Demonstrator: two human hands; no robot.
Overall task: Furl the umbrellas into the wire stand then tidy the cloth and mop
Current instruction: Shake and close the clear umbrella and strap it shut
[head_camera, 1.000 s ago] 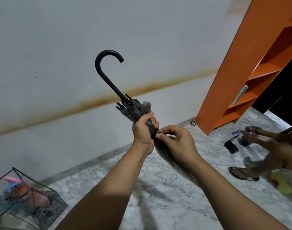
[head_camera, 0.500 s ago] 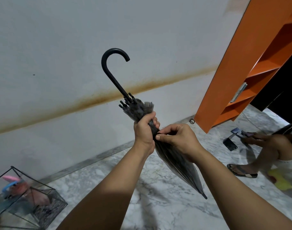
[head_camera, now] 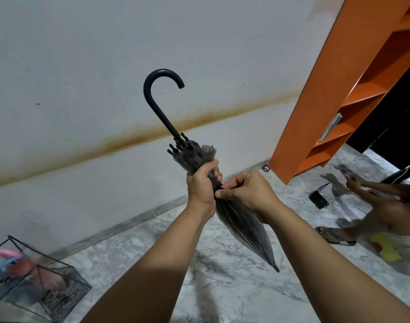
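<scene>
A furled grey see-through umbrella (head_camera: 243, 226) with a black crook handle (head_camera: 159, 99) is held upside down in front of me, handle up and tip pointing down to the right. My left hand (head_camera: 202, 185) grips the gathered canopy just below the rib ends. My right hand (head_camera: 248, 192) pinches the umbrella's strap against the canopy beside the left hand. The black wire stand (head_camera: 45, 287) sits on the floor at the lower left, holding pink and blue umbrellas (head_camera: 12, 259). Neither cloth nor mop can be made out.
White wall with a brown stain line runs behind. An orange shelf unit (head_camera: 334, 94) stands at the right. A seated person (head_camera: 383, 206) with a sandal, a phone (head_camera: 319, 199) and a yellow object (head_camera: 385, 248) occupies the marble floor at right.
The umbrella has tilted more upright and shifted slightly right; its tip now shows below my right forearm. Both hands keep their hold. The person at right moved their arms.
</scene>
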